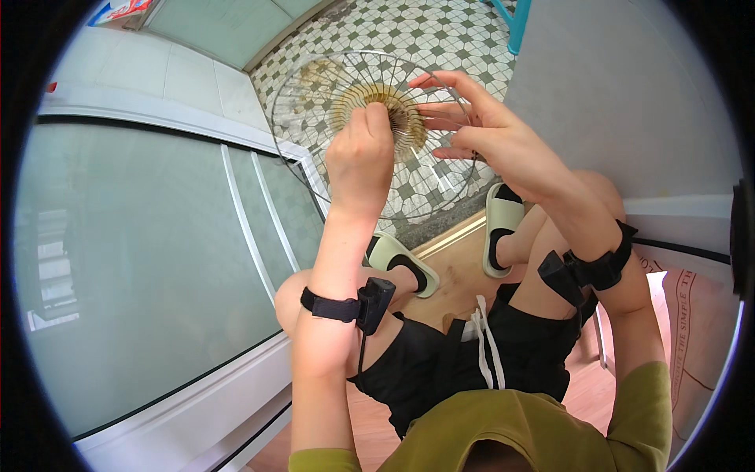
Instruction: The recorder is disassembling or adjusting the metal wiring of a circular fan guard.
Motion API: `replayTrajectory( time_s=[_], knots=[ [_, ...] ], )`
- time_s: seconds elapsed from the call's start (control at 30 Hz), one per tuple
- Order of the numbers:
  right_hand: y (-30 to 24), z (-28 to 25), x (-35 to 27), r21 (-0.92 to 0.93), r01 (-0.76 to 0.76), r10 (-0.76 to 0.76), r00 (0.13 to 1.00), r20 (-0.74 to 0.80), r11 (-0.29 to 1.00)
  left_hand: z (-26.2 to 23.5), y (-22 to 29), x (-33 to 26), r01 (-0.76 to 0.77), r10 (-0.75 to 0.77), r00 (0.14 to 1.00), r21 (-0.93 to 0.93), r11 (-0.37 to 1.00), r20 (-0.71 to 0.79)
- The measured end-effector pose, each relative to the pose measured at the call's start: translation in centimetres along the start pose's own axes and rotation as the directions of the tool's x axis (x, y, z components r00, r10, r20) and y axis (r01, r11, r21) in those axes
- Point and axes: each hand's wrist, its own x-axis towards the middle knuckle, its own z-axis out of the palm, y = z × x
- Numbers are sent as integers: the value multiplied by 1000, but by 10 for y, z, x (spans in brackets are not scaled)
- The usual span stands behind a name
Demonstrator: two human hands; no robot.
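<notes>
A round wire fan guard [314, 118], with thin spokes running to a yellowish-brown middle, hangs above the tiled floor in front of me. My left hand [362, 153] is closed in a fist over its middle; whatever lies inside the fingers is hidden. On the guard's right side is my right hand [487, 130], its fingers spread among the wires and bent at the rim, supporting it. Some of those fingertips show through the spokes.
To the left stands a frosted-glass sliding door [141, 259] in a white frame. A grey panel [621, 102] rises on the right. A turquoise stool leg [515, 27] stands at the back. Below are green-and-white tiles [452, 47], a metal threshold [452, 240] and my slippered feet.
</notes>
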Motion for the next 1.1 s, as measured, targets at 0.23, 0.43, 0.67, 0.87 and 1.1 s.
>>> replayTrajectory(
  time_s=[0.23,0.43,0.67,0.87,1.1],
  knots=[
    [0,2,0,93,72,-72,997,-3,993,-9,4,14,285,-283,958,-302,910,52],
    [-2,-5,1,53,24,-20,998,-61,998,-23,-2,16,272,-234,961,-361,892,147],
    [-2,-5,3,20,78,-75,992,-97,997,-41,-20,8,382,-324,921,-341,859,216],
    [-7,1,3,23,70,-67,992,-109,997,-42,-18,8,313,-259,947,-351,883,191],
    [-7,3,1,20,106,-105,993,-49,994,-34,-19,5,45,-46,996,24,999,80]
  ],
)
